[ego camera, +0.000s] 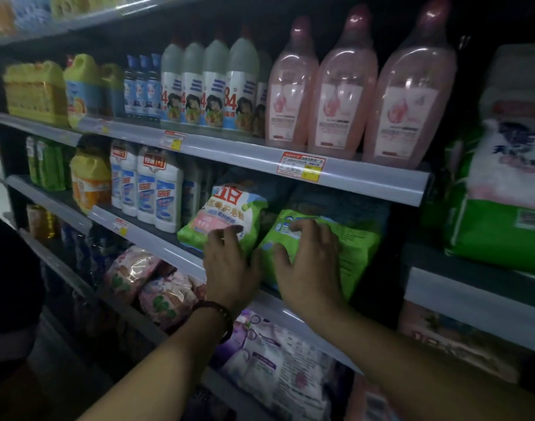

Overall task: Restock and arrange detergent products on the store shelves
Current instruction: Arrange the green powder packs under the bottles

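Note:
Two green detergent powder bags lie on the middle shelf (290, 311). The left bag (229, 211) leans upright with its white and pink front showing. The right bag (351, 241) lies flatter with its back side up. My left hand (229, 262), a bead bracelet on its wrist, rests on the lower front of the left bag with the fingers spread. My right hand (308, 262) presses flat on the right bag, fingers apart over its top face. Neither hand lifts a bag off the shelf.
Pink bottles (345, 95) and white-labelled bleach bottles (211, 95) stand on the shelf above. White bottles (157, 192) stand left of the bags. Pink bags (157, 290) and a purple bag (278, 369) lie on lower shelves. Large bags (503, 189) fill the neighbouring unit on the right.

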Demonstrator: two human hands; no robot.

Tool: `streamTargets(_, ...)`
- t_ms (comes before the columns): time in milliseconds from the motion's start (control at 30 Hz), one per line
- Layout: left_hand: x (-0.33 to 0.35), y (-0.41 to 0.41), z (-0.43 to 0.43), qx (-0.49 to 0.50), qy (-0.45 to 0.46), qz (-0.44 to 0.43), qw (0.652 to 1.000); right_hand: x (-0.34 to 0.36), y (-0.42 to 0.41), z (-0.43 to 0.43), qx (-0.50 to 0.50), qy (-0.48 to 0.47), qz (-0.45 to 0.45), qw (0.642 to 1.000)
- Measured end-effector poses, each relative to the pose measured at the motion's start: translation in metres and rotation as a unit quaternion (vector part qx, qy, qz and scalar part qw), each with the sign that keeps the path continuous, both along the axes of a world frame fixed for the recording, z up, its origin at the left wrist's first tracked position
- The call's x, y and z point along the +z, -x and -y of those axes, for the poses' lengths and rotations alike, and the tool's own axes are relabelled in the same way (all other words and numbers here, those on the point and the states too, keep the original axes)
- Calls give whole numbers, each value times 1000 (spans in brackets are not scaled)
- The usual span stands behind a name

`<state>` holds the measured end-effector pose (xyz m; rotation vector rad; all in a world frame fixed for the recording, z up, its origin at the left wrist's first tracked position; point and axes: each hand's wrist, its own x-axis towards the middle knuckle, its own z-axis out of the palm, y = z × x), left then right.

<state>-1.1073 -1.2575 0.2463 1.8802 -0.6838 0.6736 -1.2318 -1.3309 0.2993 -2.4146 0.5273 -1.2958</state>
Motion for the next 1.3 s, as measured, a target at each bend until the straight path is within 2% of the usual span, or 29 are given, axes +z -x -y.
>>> streamTargets(67, 3, 22, 6, -68, -18, 49, 996, -18, 26, 0, -38, 51, -1, 998)
streamTargets(133, 6, 39, 11, -97, -73, 51, 991, -35, 44, -2, -80, 52, -46, 994)
streamTargets(200, 6, 51, 16, -110, -111, 22, 988, -44, 53, -2, -121, -10, -65, 990)
streamTargets(300, 0, 60, 22, -130, -170, -5, 977, -41, 56, 10, -125, -169, -66, 975)
streamTargets(433, -9, 60, 23, -120, -230, -8, 966, -16, 53, 25, -92, -377, -34, 921)
streamTargets(533, -12, 62, 22, -131, -248, -29, 959, -8, 48, 27, -66, -418, -30, 905)
streamTargets(667, -9, 67, 13, -154, -272, -62, 948, -7, 38, 31, -79, -442, -28, 893)
streamTargets(800, 0, 78, 4, -179, -225, -49, 957, 10, 40, 17, -65, -443, 20, 894)
streamTargets(933, 15, 96, -6, -167, -87, -56, 981, 33, 40, -12, -62, -410, 53, 909)
streamTargets(1033, 22, 112, -18, -159, -1, -42, 986, 45, 50, -32, -41, -407, 82, 909)
streamTargets(1200, 33, 138, -47, -121, 51, -2, 991, 56, 76, -56, 8, -451, 98, 887)
streamTargets(1300, 36, 148, -72, -96, 81, -22, 992, 57, 92, -70, 129, -489, 81, 859)
